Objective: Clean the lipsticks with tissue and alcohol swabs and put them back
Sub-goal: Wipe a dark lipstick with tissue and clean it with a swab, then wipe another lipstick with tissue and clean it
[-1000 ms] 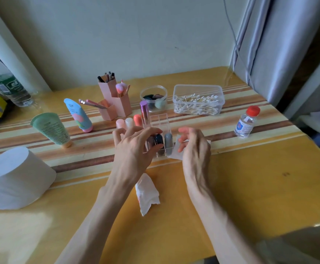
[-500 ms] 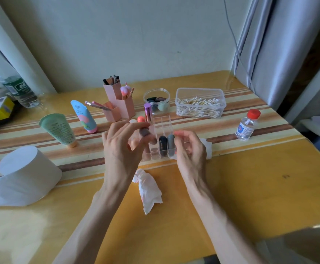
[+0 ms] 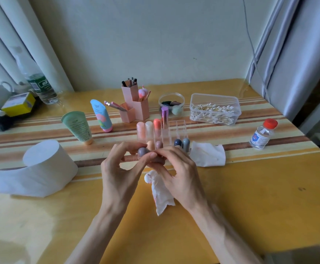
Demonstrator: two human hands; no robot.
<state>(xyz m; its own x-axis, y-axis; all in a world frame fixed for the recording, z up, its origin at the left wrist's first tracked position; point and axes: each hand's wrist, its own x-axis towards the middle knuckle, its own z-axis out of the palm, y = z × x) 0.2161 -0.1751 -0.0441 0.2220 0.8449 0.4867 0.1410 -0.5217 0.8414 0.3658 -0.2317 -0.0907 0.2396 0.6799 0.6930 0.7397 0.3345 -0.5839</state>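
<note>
A mauve-grey lipstick (image 3: 143, 151) is held in front of the clear lipstick organiser (image 3: 176, 130). My left hand (image 3: 120, 174) pinches its rounded cap end between thumb and fingers, and my right hand (image 3: 176, 174) grips the other end, which its fingers hide. The organiser holds several lipsticks: pink, cream, orange and a metallic purple one (image 3: 164, 117) at the back, dark blue and grey ones (image 3: 182, 143) at the front right. A crumpled, stained tissue (image 3: 160, 193) lies under my right hand. A second tissue (image 3: 207, 155) lies right of the organiser.
A toilet paper roll (image 3: 44, 168) lies at the left. A box of cotton swabs (image 3: 214, 111), an alcohol bottle with a red cap (image 3: 263, 134), a pink brush holder (image 3: 134, 105), a round jar (image 3: 171, 105) and two tubes (image 3: 90, 126) stand behind.
My left hand lifted the mauve-grey lipstick out of the organiser and brought it toward me. My right hand left the organiser's side and took hold of the lipstick's other end.
</note>
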